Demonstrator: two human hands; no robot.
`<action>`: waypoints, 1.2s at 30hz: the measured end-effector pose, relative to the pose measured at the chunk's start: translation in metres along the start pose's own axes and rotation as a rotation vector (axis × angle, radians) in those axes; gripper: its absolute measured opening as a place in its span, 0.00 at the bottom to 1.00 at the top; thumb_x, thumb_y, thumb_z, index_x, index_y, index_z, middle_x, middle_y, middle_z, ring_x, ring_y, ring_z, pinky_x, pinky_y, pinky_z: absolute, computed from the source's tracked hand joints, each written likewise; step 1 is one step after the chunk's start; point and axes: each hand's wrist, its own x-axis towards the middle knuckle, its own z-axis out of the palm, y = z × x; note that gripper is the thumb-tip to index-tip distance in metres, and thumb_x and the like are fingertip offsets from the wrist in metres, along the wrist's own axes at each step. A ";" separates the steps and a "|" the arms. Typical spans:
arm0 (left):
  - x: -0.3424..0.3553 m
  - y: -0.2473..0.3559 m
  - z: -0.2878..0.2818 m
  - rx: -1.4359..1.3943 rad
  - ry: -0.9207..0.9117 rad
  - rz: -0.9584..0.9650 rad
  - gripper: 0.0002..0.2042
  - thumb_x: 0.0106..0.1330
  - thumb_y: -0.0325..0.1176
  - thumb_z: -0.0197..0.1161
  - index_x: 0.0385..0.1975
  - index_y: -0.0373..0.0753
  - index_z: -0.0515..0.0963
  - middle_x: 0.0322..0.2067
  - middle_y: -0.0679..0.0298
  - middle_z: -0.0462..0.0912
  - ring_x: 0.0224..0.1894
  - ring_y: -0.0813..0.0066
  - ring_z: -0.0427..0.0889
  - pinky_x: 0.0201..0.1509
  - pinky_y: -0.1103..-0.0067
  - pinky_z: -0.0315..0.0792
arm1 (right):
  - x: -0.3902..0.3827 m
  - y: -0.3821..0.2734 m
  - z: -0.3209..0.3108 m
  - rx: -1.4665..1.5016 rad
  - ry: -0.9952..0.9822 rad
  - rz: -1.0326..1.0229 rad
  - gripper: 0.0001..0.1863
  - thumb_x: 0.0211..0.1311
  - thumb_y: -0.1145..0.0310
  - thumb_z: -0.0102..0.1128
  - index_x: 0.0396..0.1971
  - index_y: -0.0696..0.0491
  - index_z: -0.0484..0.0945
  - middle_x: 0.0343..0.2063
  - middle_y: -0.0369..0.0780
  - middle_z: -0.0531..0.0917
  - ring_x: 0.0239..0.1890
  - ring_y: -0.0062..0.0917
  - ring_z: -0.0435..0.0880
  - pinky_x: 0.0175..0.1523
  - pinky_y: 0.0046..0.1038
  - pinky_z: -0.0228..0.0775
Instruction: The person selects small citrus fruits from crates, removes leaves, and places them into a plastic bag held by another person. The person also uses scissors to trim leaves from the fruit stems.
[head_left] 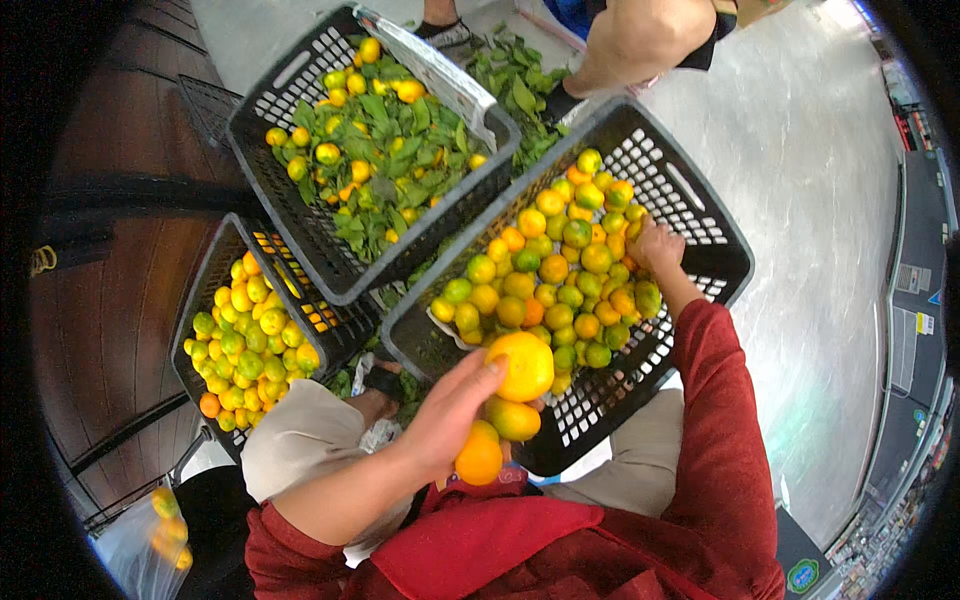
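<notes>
My left hand is closed around three mandarins, a large orange-yellow one on top and two more below it, over the near edge of a black plastic crate. Many loose green and orange mandarins lie in that crate. My right hand reaches into its right side. Its curled fingers are around a mandarin at the edge of the pile, and their tips are partly hidden.
A second black crate, beyond to the left, holds mandarins among green leaves. A third crate of mandarins stands at the left. Loose leaves lie near another person's leg. A clear bag with mandarins sits lower left.
</notes>
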 end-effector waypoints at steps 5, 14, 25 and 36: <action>-0.006 0.004 -0.002 0.017 -0.025 -0.008 0.20 0.72 0.48 0.43 0.56 0.42 0.62 0.41 0.52 0.79 0.35 0.67 0.80 0.24 0.76 0.75 | -0.008 -0.007 0.003 0.244 -0.151 -0.204 0.38 0.50 0.47 0.59 0.55 0.59 0.65 0.48 0.54 0.78 0.54 0.45 0.76 0.57 0.40 0.68; -0.007 0.004 0.002 0.045 -0.016 -0.007 0.20 0.72 0.47 0.43 0.56 0.41 0.62 0.41 0.54 0.79 0.36 0.69 0.81 0.24 0.77 0.75 | -0.035 -0.029 -0.013 0.467 -0.423 -0.430 0.48 0.48 0.29 0.50 0.54 0.59 0.71 0.52 0.55 0.75 0.55 0.44 0.74 0.58 0.38 0.64; 0.007 -0.001 0.008 0.092 0.031 -0.025 0.21 0.71 0.50 0.42 0.54 0.42 0.63 0.39 0.51 0.80 0.37 0.64 0.81 0.21 0.76 0.75 | -0.158 -0.087 -0.026 0.312 -0.352 -0.737 0.15 0.45 0.68 0.60 0.36 0.54 0.81 0.34 0.45 0.84 0.39 0.38 0.84 0.42 0.37 0.76; 0.005 0.002 0.003 -0.004 -0.015 -0.046 0.21 0.72 0.50 0.40 0.56 0.42 0.63 0.42 0.50 0.79 0.35 0.67 0.80 0.24 0.77 0.75 | 0.003 -0.018 0.072 -0.279 0.200 -0.763 0.08 0.55 0.70 0.54 0.29 0.52 0.83 0.34 0.41 0.81 0.34 0.35 0.84 0.37 0.33 0.77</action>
